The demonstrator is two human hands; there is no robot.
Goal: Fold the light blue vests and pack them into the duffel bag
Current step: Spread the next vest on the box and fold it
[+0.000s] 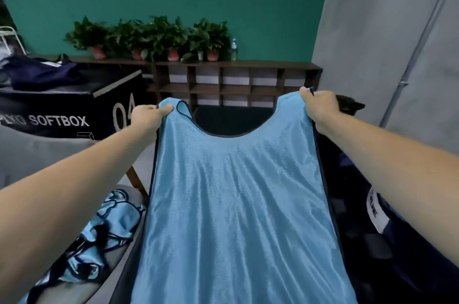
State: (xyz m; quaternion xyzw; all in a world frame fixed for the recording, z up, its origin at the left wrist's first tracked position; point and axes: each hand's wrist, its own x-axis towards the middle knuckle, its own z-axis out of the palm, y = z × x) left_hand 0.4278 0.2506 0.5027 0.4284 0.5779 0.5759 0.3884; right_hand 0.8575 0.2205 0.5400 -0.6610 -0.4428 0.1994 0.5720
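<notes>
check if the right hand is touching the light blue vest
Touching: the head view shows the right hand pinching the light blue vest at its shoulder strap.

I have the vest (236, 204) straight ahead, other vests (109, 229) heaped left of it, the duffel bag (397, 254) right, the shelf (236, 85) behind.

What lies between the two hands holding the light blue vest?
In the head view, only the vest, its scooped neckline, spans from left hand to right hand.
</notes>
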